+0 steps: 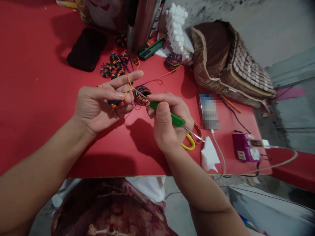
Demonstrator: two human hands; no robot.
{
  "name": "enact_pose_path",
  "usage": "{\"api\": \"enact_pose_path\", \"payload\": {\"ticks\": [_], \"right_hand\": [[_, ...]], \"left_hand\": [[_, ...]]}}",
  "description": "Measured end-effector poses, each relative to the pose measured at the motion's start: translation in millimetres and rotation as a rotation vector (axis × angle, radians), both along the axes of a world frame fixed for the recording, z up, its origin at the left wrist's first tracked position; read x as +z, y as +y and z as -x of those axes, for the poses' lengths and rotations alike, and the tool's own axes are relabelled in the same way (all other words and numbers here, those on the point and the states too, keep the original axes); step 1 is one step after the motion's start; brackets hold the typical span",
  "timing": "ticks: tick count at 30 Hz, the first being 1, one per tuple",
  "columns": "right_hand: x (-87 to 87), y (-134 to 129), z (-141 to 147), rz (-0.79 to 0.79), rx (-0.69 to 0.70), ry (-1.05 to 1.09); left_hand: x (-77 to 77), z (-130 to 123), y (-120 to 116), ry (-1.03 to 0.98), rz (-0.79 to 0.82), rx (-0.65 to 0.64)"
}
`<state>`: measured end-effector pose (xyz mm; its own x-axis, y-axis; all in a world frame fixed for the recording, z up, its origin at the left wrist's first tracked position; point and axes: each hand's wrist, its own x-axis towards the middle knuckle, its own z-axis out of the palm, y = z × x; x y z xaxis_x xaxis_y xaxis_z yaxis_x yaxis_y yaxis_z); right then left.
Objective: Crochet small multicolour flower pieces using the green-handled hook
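My left hand [98, 101] pinches a small piece of multicoloured crochet work [116, 103] between thumb and fingers. Its index finger is stretched out, with an orange strand of yarn running over it. In my right hand [169, 121] is a crochet hook [178, 120] with a green handle, its thin metal tip reaching to the yarn at my left fingers. A second metal end sticks out behind the handle. Just beyond the hook's tip lies a ball of multicoloured yarn [142, 95], partly hidden by my hands. Several dark and orange crocheted pieces [114, 65] lie farther back.
A black case-like object [87, 49] lies at the back left. Behind are a metal flask [142, 28], a green cutter [152, 49], another yarn ball [173, 61] and a brown bag [214, 52]. On the right are a phone [208, 111], yellow-handled scissors [189, 143] and a purple box [244, 147].
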<state>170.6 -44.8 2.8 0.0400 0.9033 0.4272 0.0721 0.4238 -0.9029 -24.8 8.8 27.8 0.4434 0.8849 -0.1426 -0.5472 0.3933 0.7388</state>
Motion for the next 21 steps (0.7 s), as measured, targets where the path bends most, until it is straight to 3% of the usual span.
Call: {"api": "enact_pose_path", "payload": {"ticks": [3, 7, 11, 15, 21], "right_hand": [[4.6, 0, 1, -0.125, -0.027, 0.066], [5.8, 3, -1, -0.067, 0.067, 0.165], [-1.7, 15, -1, -0.107, 0.119, 0.285], [-9.5, 25, 3, -0.033, 0.215, 0.288], [-17.9, 25, 11, 0.028, 0.181, 0.257]], "left_hand": [[1.1, 2, 5, -0.027, 0.020, -0.067], [-1.4, 6, 9, -0.047, 0.030, -0.131], [-4.4, 6, 8, -0.057, 0.055, -0.184], [-5.5, -1, 2, -0.036, 0.084, -0.158], [-5.7, -13, -6, 0.012, 0.064, -0.068]]}}
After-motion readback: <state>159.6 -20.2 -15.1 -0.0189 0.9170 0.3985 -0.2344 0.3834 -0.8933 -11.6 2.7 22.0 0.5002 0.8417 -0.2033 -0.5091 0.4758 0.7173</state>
